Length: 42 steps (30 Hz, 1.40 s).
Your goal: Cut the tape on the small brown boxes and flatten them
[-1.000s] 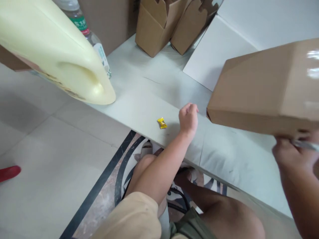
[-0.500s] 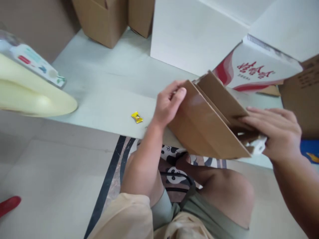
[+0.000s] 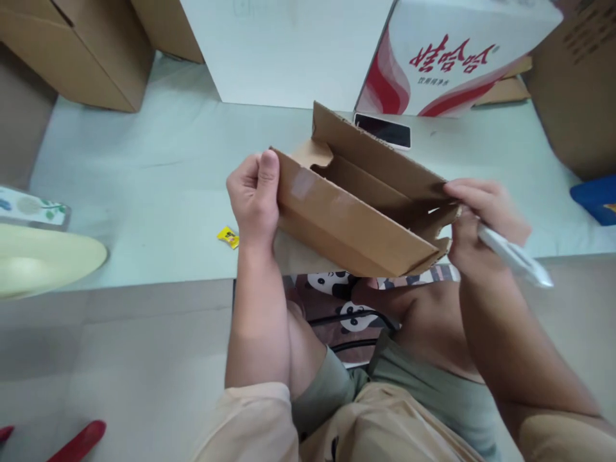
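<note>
A brown cardboard box [image 3: 351,215] is held tilted over the table edge, its top open and its flaps standing up. My left hand [image 3: 255,199] grips its left end, thumb on the outside of the near wall. At the other end, my right hand [image 3: 486,224] pinches the far flap near its corner. A slim white tool [image 3: 517,256], which looks like a box cutter, sticks out of the same hand toward the lower right. Its tip by the palm is hidden. Inside the box, the part I can see shows only bare cardboard.
A yellow-wrapped candy [image 3: 228,237] and a phone [image 3: 384,131] lie on the pale table [image 3: 144,192]. Behind stand a white box [image 3: 293,51], a red-and-white carton [image 3: 443,64] and brown cartons [image 3: 96,51]. A pale yellow object [image 3: 52,256] sits left, a blue item [image 3: 597,200] right.
The view has swung right. The box has turned so its open top faces me more, with the flaps wider apart. The white tool now points out below my right hand, and the phone has come into sight.
</note>
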{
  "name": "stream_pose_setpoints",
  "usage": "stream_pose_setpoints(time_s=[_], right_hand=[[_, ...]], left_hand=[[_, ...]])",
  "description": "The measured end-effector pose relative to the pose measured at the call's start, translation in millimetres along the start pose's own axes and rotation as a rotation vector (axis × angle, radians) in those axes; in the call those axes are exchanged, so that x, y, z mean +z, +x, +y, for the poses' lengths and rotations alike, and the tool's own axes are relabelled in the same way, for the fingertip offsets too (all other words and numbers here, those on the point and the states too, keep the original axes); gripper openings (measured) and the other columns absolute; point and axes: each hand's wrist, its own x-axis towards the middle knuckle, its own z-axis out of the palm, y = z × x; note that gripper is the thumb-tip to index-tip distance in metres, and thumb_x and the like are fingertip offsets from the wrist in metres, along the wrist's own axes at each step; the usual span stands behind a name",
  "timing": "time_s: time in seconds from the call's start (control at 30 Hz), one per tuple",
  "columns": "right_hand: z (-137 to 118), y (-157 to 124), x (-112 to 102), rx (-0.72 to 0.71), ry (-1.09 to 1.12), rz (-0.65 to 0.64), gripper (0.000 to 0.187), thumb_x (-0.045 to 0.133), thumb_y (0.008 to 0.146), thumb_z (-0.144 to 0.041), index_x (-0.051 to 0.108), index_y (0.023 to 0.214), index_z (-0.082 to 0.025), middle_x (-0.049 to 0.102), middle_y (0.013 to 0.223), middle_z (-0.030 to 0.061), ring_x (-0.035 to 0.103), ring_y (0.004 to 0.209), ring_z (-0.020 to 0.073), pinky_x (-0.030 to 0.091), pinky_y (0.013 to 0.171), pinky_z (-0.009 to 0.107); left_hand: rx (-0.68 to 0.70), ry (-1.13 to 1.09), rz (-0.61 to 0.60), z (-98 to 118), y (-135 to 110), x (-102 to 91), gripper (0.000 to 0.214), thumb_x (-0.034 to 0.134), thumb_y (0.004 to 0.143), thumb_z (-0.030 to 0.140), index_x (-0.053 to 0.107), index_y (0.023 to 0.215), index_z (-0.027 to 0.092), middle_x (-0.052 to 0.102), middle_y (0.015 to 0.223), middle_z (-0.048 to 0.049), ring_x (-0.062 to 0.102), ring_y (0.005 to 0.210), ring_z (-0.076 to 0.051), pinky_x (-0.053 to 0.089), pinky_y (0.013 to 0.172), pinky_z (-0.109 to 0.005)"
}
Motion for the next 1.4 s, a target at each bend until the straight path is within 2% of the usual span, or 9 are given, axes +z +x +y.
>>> stream_pose_setpoints(time_s=[0.3, 0.47, 0.57, 0.67, 0.77, 0.83, 0.93, 1.13, 1.4], right_hand=[[-12.8, -33.2, 8.7, 0.047, 0.154, 0.112, 0.032, 0.048, 0.1, -0.04, 0.067, 0.126, -0.038, 0.073, 0.113, 0.0055, 0.071, 0.102, 0.023, 0.06, 0.079, 0.042], [-3.3, -38.3, 5.3, 0.017, 0.07, 0.092, 0.022, 0.054, 0.097, -0.032, 0.066, 0.115, -0.037, 0.072, 0.111, 0.0041, 0.072, 0.1, 0.0202, 0.06, 0.084, 0.039], [8.5, -41.9, 4.8, 0.12, 0.078, 0.081, 0.034, 0.056, 0.095, -0.027, 0.058, 0.126, -0.04, 0.072, 0.116, 0.0047, 0.071, 0.106, 0.0216, 0.061, 0.087, 0.041], [13.7, -43.6, 3.9, 0.262, 0.098, 0.084, 0.037, 0.054, 0.096, -0.029, 0.054, 0.131, -0.04, 0.073, 0.115, 0.0047, 0.073, 0.104, 0.0223, 0.062, 0.086, 0.043], [10.1, -39.8, 0.9, 0.277, 0.081, 0.061, 0.025, 0.051, 0.098, -0.027, 0.066, 0.117, -0.036, 0.077, 0.108, 0.004, 0.074, 0.104, 0.0236, 0.059, 0.096, 0.047], [8.0, -35.0, -3.6, 0.245, 0.089, 0.004, 0.024, 0.049, 0.099, -0.026, 0.071, 0.107, -0.034, 0.079, 0.108, 0.0034, 0.074, 0.109, 0.0247, 0.055, 0.103, 0.05], [12.7, -28.0, -17.9, 0.194, 0.101, -0.126, 0.026, 0.049, 0.1, -0.025, 0.073, 0.107, -0.033, 0.079, 0.112, 0.0021, 0.072, 0.116, 0.0249, 0.054, 0.104, 0.049], [25.1, -19.5, -57.2, -0.048, 0.1, -0.559, 0.042, 0.054, 0.097, -0.027, 0.061, 0.138, -0.031, 0.064, 0.144, 0.0029, 0.056, 0.139, 0.0271, 0.053, 0.109, 0.045], [14.3, -21.3, -46.0, -0.07, -0.02, -0.545, 0.046, 0.056, 0.092, -0.024, 0.059, 0.137, -0.031, 0.066, 0.141, 0.0042, 0.059, 0.136, 0.0292, 0.051, 0.107, 0.05]], left_hand=[[-0.051, -0.085, 0.052, -1.6, -5.7, 16.4, 0.057, 0.046, 0.096, 0.06, 0.056, 0.055, 0.022, 0.053, 0.055, -0.0016, 0.066, 0.075, -0.018, 0.054, 0.085, -0.036], [-0.057, -0.289, -0.157, -1.0, 2.2, 15.7, 0.061, 0.048, 0.093, 0.056, 0.04, 0.042, 0.023, 0.038, 0.042, 0.0005, 0.059, 0.06, -0.014, 0.052, 0.093, -0.033], [-0.1, -0.303, -0.227, -3.6, 2.2, 24.5, 0.066, 0.049, 0.088, 0.064, 0.034, 0.041, 0.022, 0.035, 0.042, -0.0005, 0.059, 0.066, -0.014, 0.05, 0.094, -0.032], [-0.055, -0.223, -0.232, -7.3, -1.2, 38.6, 0.064, 0.057, 0.08, 0.076, 0.039, 0.05, 0.022, 0.041, 0.048, 0.0011, 0.058, 0.068, -0.016, 0.049, 0.096, -0.036], [-0.007, -0.165, -0.199, -11.7, -2.3, 48.0, 0.04, 0.082, 0.072, 0.056, 0.056, 0.083, 0.028, 0.063, 0.08, 0.003, 0.065, 0.086, -0.015, 0.049, 0.1, -0.036], [0.028, -0.096, -0.193, -16.2, -0.4, 48.8, 0.052, 0.089, 0.068, 0.042, 0.055, 0.107, 0.036, 0.065, 0.11, 0.0024, 0.067, 0.102, -0.016, 0.048, 0.104, -0.036], [0.095, 0.053, -0.259, -24.5, 3.3, 43.8, 0.051, 0.082, 0.074, 0.051, 0.06, 0.118, 0.036, 0.061, 0.133, -0.0015, 0.061, 0.125, -0.024, 0.045, 0.114, -0.043], [0.146, 0.15, -0.378, -28.5, 0.2, 34.6, 0.021, 0.061, 0.094, 0.045, 0.077, 0.103, 0.034, 0.069, 0.128, 0.0015, 0.061, 0.13, -0.026, 0.041, 0.12, -0.05], [0.153, 0.075, -0.379, -28.8, -1.4, 37.6, 0.023, 0.056, 0.095, 0.04, 0.078, 0.102, 0.036, 0.074, 0.121, 0.0032, 0.065, 0.124, -0.026, 0.046, 0.116, -0.051]])
